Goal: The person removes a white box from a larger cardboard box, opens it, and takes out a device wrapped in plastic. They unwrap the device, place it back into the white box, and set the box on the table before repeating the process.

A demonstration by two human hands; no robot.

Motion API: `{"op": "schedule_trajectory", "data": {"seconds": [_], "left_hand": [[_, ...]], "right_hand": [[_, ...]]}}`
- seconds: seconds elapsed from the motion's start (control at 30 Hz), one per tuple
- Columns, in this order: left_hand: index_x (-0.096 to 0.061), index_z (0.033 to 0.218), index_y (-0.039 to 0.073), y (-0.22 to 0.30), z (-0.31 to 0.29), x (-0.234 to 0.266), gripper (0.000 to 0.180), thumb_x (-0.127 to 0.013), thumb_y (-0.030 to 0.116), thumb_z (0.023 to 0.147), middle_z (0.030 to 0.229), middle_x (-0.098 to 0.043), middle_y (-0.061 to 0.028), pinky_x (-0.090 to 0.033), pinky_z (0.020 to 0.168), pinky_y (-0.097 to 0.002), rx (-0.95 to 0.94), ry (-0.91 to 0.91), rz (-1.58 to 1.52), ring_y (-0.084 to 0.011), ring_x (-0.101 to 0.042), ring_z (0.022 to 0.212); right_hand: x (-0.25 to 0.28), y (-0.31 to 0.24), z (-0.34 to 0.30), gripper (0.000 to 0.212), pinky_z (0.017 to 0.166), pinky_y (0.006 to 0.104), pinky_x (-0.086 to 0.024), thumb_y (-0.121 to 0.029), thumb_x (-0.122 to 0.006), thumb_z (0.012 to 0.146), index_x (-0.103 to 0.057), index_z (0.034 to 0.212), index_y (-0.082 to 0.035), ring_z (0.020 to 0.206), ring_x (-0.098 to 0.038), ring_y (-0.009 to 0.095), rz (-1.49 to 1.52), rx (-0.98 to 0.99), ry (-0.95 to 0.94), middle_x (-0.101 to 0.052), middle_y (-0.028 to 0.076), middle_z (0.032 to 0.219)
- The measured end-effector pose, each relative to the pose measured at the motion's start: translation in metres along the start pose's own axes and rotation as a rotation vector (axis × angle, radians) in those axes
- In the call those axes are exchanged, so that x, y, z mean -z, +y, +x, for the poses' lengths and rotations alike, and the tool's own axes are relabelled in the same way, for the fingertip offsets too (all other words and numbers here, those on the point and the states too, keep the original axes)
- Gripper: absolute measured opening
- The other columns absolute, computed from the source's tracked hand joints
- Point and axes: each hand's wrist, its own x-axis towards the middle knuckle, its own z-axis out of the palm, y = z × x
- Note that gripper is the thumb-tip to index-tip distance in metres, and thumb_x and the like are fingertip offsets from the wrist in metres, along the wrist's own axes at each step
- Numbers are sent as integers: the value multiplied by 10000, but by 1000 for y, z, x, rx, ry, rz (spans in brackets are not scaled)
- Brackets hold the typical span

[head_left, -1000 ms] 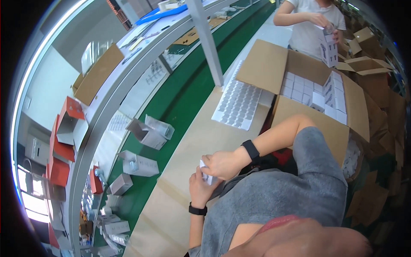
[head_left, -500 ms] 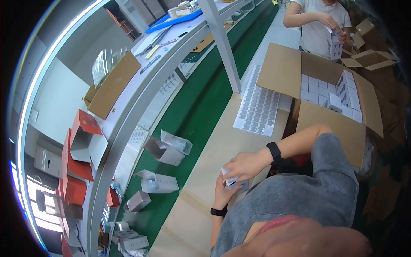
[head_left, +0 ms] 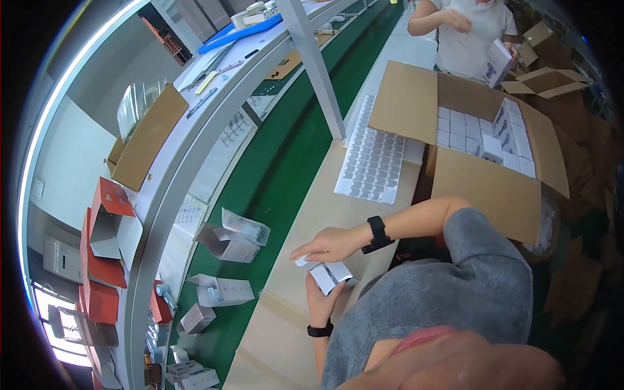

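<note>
A small white carton point(head_left: 330, 278) with a dark patch on its side is gripped in my left hand point(head_left: 320, 303), the thumb on its near side. Just above it, my right hand point(head_left: 331, 245) has its fingers stretched out to the left. A white flap point(head_left: 303, 261) shows beneath those fingers, close to the carton. I cannot tell whether they press on it. Both hands are over the beige work surface point(head_left: 286, 302), and each wrist wears a black band.
A large open cardboard box point(head_left: 487, 188) of small white cartons stands right. Beside it lies a sheet of grey labels point(head_left: 374, 162). Opened white boxes point(head_left: 227, 292) sit on the green conveyor belt point(head_left: 273, 214). A metal post point(head_left: 315, 71) rises ahead. A co-worker point(head_left: 465, 39) holds a white box.
My right hand has moved left off the carton's top, its fingers now extended. The carton in my left hand has shifted slightly left and shows more of its side. The view has shifted slightly.
</note>
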Motion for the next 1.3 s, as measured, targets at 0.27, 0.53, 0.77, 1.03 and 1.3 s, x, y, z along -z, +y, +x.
{"op": "schedule_trajectory", "data": {"seconds": [0.27, 0.53, 0.77, 1.03, 1.3], "left_hand": [[-417, 1158, -43, 7, -20, 10, 515, -631, 188, 751, 1028, -520, -201, -392, 849, -378, -53, 14, 141, -303, -511, 977], [-467, 1071, -71, -13, -32, 2, 414, -372, 299, 913, 978, -548, -150, -419, 801, -345, 311, 209, -515, -226, -538, 905], [-505, 1011, -59, -15, -36, -4, 452, -344, 354, 922, 952, -558, -115, -429, 789, -324, 369, 387, -592, -185, -542, 865], [-486, 1110, -26, -5, -39, -9, 381, -394, 287, 913, 1117, -515, -140, -401, 864, -317, 307, 440, -614, -208, -515, 1007], [-562, 1022, 69, 44, -25, -1, 250, -556, 117, 777, 1011, -579, -95, -295, 950, -434, -571, 228, 613, -246, -518, 1003]], "right_hand": [[-10, -19, -8, 340, 710, 339, -457, -247, -488, 846, -514, 1173, -159, 813, -586, 279, -90, 119, -8, -610, 147, 960], [-17, 33, 5, 264, 657, 329, -459, -271, -522, 826, -604, 1002, -93, 745, -589, 283, 290, 10, 260, -608, 151, 835], [-31, 76, -1, 190, 765, 322, -455, -190, -581, 767, -590, 895, -50, 885, -568, 254, 355, -564, 164, -591, 112, 860], [-29, -29, -52, 264, 828, 392, -420, -130, -586, 700, -529, 939, -32, 989, -501, 293, -553, 414, 73, -512, 140, 1037], [-47, -9, -66, 114, 693, 385, -425, -121, -510, 749, -521, 823, -35, 756, -510, 298, -428, 539, 74, -512, 126, 801]]}}
